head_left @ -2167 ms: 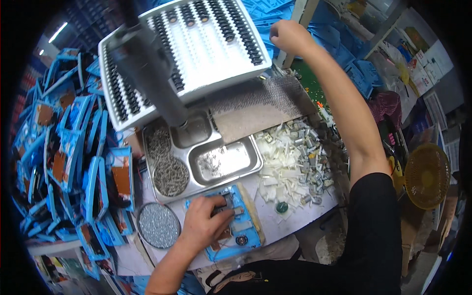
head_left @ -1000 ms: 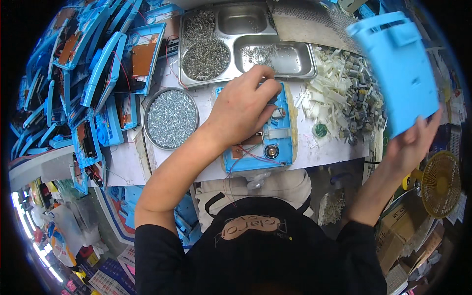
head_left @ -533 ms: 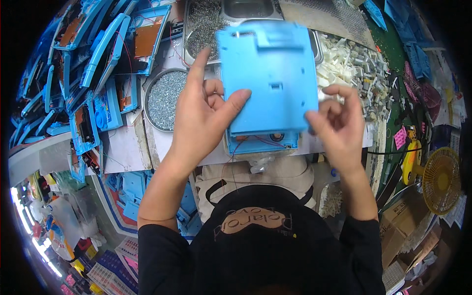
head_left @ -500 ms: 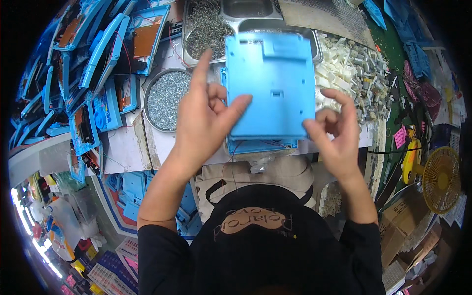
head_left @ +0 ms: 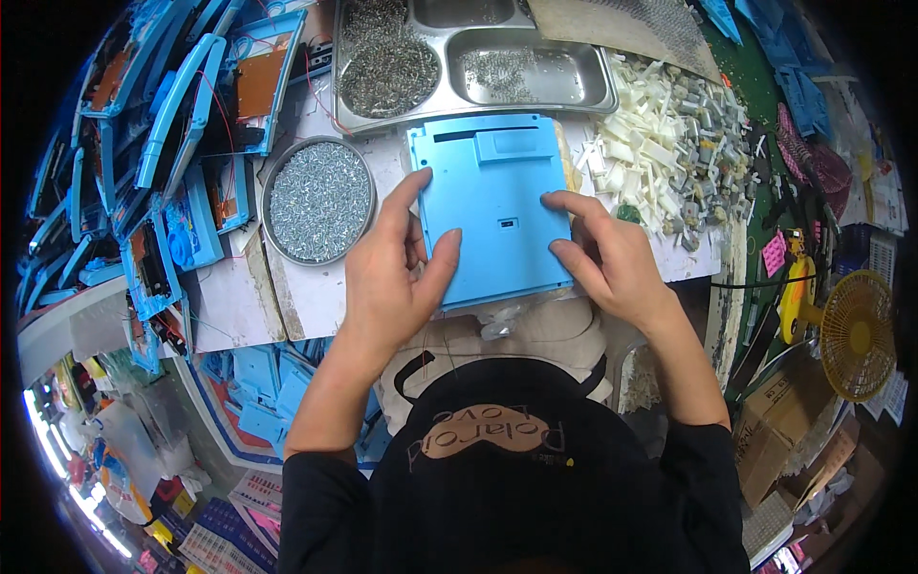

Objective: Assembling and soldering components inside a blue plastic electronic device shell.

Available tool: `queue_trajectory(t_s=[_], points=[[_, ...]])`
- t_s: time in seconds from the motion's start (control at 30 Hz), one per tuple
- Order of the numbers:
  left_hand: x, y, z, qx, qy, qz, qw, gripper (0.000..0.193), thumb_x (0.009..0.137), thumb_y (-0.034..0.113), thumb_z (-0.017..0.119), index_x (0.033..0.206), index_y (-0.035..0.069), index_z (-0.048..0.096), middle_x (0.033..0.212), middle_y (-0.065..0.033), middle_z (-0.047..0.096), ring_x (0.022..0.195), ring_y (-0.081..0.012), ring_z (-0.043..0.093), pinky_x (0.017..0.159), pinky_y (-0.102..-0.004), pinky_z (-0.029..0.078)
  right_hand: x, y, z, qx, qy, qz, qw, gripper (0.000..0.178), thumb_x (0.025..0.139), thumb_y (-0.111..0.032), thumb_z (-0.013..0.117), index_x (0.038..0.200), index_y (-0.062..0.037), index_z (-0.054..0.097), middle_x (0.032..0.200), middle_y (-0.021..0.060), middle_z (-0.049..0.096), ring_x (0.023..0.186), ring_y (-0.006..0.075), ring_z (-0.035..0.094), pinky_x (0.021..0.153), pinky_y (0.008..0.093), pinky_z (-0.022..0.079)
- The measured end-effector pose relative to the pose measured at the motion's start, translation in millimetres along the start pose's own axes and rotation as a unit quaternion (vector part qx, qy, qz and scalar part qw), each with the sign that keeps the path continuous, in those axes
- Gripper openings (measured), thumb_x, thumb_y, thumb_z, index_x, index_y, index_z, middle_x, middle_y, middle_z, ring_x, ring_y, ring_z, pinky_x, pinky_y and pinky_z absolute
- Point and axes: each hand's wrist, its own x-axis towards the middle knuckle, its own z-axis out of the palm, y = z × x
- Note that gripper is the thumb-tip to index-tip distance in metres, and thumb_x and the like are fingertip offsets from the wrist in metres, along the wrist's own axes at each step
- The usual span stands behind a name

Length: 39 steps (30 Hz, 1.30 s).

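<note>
A flat, square blue plastic casing [head_left: 492, 253] lies near the table's front edge, its slotted, raised-block face up. Along its left side my left hand [head_left: 392, 263] grips it, thumb over the face and index finger at the upper left edge. On the opposite side my right hand [head_left: 612, 258] has thumb and index finger curled against the edge; its other fingers are partly hidden. What lies beneath the top panel cannot be seen.
A round metal dish of small screws [head_left: 318, 199] sits left of the casing. Behind stands a compartmented steel tray [head_left: 459, 113] with small metal parts. White plastic pieces [head_left: 636, 143] are heaped at right. Blue casings with wires [head_left: 191, 124] pile up at far left. A yellow fan [head_left: 858, 335] stands right.
The blue panel has come down onto the lower blue part that showed beneath it, and that part is now covered. My left hand's raised index finger has lowered to the edge; my right hand moved inward.
</note>
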Motion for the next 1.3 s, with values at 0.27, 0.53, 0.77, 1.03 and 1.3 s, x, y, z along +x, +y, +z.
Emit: queue_trajectory(t_s=[0.27,0.53,0.77,1.03,1.3], points=[[-25,-8,16,0.027,0.038,-0.005,0.999,0.056,0.091,0.015,0.074,0.14,-0.004,0.055,0.067,-0.0097,0.057,0.056,-0.0229,0.055,0.056,-0.0364,0.047,-2,-16,6,-0.221,-0.036,-0.036,0.974,0.061,0.097,-0.02,0.065,0.154,-0.0134,0.045,0.064,0.0136,0.062,0.056,0.0314,0.063,0.055,0.0429,0.05],[-10,-33,-41,-0.077,-0.069,-0.028,0.994,0.037,0.087,0.008,0.077,0.124,0.006,0.073,0.077,-0.009,0.063,0.067,-0.012,0.056,0.063,-0.026,0.046,22,-42,-27,-0.36,-0.159,-0.075,0.916,0.055,0.098,-0.031,0.063,0.146,-0.007,0.052,0.055,0.0097,0.061,0.049,0.0315,0.062,0.051,0.0428,0.05],[-5,-81,-92,0.289,0.092,-0.02,0.953,0.013,0.079,0.017,0.08,0.081,0.006,0.073,0.089,-0.0105,0.068,0.087,-0.0313,0.065,0.08,-0.0441,0.047,96,-82,-43,-0.409,-0.268,-0.217,0.845,0.029,0.083,-0.022,0.073,0.105,-0.0045,0.073,0.073,0.0132,0.065,0.076,0.0318,0.065,0.068,0.0435,0.053],[0,-86,-78,0.249,0.139,0.018,0.958,0.012,0.084,0.015,0.076,0.083,0.004,0.071,0.083,-0.0089,0.066,0.078,-0.027,0.065,0.073,-0.041,0.045,197,-78,105,-0.356,-0.104,-0.415,0.831,0.008,0.079,-0.017,0.07,0.082,-0.0099,0.072,0.086,0.0035,0.066,0.098,0.0229,0.06,0.09,0.0393,0.047],[1,-92,-75,0.26,0.175,0.021,0.949,0.009,0.086,0.015,0.075,0.086,0.008,0.069,0.084,-0.0051,0.066,0.08,-0.024,0.065,0.079,-0.0382,0.04,212,-81,116,-0.342,-0.081,-0.402,0.845,0.011,0.082,-0.02,0.069,0.085,-0.0107,0.073,0.087,0.0017,0.069,0.098,0.0227,0.062,0.09,0.0395,0.047]])
